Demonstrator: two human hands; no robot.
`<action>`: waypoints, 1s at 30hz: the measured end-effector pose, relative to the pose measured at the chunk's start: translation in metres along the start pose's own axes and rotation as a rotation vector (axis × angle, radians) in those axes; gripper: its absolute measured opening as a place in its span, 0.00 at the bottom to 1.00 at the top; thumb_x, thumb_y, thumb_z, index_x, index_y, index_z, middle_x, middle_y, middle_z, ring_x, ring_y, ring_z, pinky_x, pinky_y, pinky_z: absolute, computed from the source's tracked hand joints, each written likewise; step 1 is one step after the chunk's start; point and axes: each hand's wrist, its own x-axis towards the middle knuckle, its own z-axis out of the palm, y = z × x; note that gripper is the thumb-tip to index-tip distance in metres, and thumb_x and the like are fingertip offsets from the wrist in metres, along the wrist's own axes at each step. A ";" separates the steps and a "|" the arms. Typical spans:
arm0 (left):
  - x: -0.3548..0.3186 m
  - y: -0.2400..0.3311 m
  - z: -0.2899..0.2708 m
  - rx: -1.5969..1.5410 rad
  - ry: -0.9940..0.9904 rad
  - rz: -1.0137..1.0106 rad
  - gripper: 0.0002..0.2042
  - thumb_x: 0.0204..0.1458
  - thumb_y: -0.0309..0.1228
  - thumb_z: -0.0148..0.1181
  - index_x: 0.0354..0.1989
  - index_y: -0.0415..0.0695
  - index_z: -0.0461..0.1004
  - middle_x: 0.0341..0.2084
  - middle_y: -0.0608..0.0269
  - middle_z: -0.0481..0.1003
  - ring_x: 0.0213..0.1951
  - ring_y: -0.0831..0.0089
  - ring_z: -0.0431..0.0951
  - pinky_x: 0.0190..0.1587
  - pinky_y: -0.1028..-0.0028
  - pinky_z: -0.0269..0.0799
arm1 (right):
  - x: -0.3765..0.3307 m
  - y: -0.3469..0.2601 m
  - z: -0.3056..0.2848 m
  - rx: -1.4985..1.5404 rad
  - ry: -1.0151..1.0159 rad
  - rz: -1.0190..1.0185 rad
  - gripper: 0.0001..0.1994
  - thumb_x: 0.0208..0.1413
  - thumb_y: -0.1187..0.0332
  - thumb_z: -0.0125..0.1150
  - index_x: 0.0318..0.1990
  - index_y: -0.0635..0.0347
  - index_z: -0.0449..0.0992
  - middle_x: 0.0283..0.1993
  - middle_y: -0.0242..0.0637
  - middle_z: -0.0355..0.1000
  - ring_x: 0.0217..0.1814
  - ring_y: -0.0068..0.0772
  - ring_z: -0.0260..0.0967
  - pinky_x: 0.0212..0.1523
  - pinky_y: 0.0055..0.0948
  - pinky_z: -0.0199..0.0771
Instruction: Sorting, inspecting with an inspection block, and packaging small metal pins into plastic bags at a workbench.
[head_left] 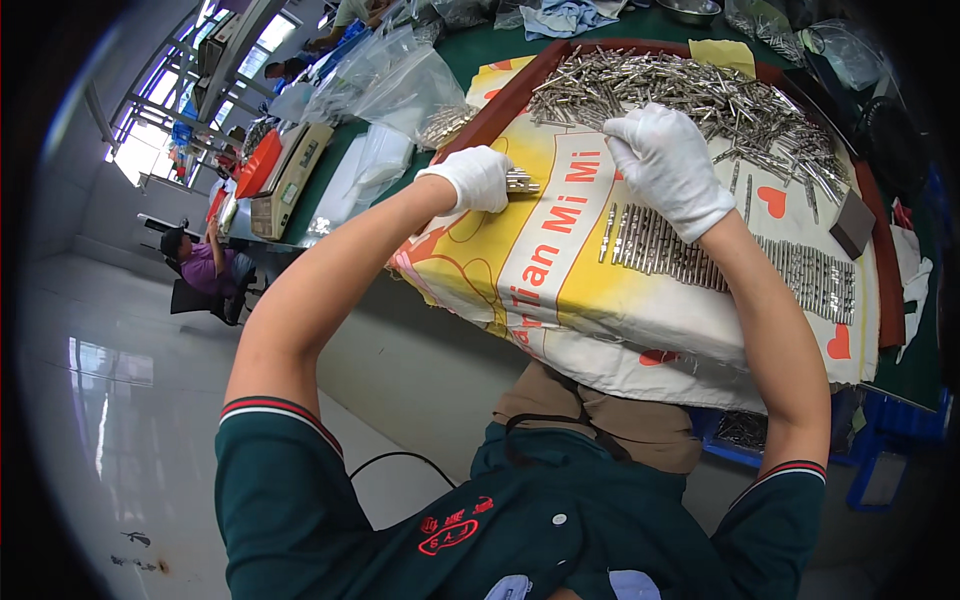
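Observation:
My left hand [472, 180], in a white glove, is closed around a small bundle of short metal pins [521, 181] whose ends stick out to the right. My right hand [668, 165], gloved too, hovers at the near edge of a heaped pile of shiny stepped metal pins [690, 98]. Its thumb and fingers are pinched together; what they hold, if anything, I cannot make out. Below that hand, a long row of pins [665, 248] lies side by side on a yellow and white printed cloth [565, 240], partly covered by my right wrist.
A red-brown wooden rim [492, 122] borders the cloth-covered work surface. At its right lies a dark rectangular block [851, 225]. Clear plastic bags [415, 85] and a weighing scale [290, 185] are on the green table to the left. Another person [207, 262] sits farther left.

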 end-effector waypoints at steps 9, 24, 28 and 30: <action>0.000 0.006 0.002 0.348 0.190 0.206 0.06 0.42 0.25 0.56 0.30 0.43 0.76 0.24 0.51 0.77 0.33 0.52 0.79 0.36 0.60 0.74 | -0.007 0.010 -0.004 -0.190 0.030 -0.083 0.06 0.46 0.69 0.59 0.20 0.57 0.73 0.22 0.39 0.72 0.30 0.40 0.72 0.32 0.36 0.74; 0.019 0.048 0.002 1.381 0.110 0.307 0.05 0.47 0.30 0.55 0.24 0.48 0.78 0.18 0.66 0.76 0.23 0.67 0.77 0.33 0.64 0.67 | -0.007 0.016 -0.005 -0.182 0.005 -0.058 0.03 0.47 0.69 0.61 0.26 0.56 0.74 0.22 0.36 0.70 0.30 0.39 0.70 0.32 0.35 0.71; 0.021 0.056 0.009 1.279 0.144 0.190 0.06 0.47 0.30 0.57 0.28 0.47 0.81 0.20 0.63 0.78 0.25 0.63 0.79 0.34 0.61 0.68 | -0.008 0.018 -0.002 -0.172 -0.019 -0.049 0.03 0.48 0.69 0.61 0.28 0.56 0.76 0.22 0.37 0.70 0.31 0.39 0.71 0.33 0.35 0.72; 0.021 0.053 0.010 1.315 0.171 0.205 0.06 0.47 0.30 0.58 0.29 0.48 0.81 0.20 0.62 0.78 0.25 0.63 0.79 0.34 0.62 0.68 | -0.008 0.017 -0.005 -0.184 -0.037 -0.033 0.03 0.48 0.69 0.61 0.28 0.57 0.76 0.22 0.37 0.71 0.31 0.39 0.71 0.33 0.35 0.72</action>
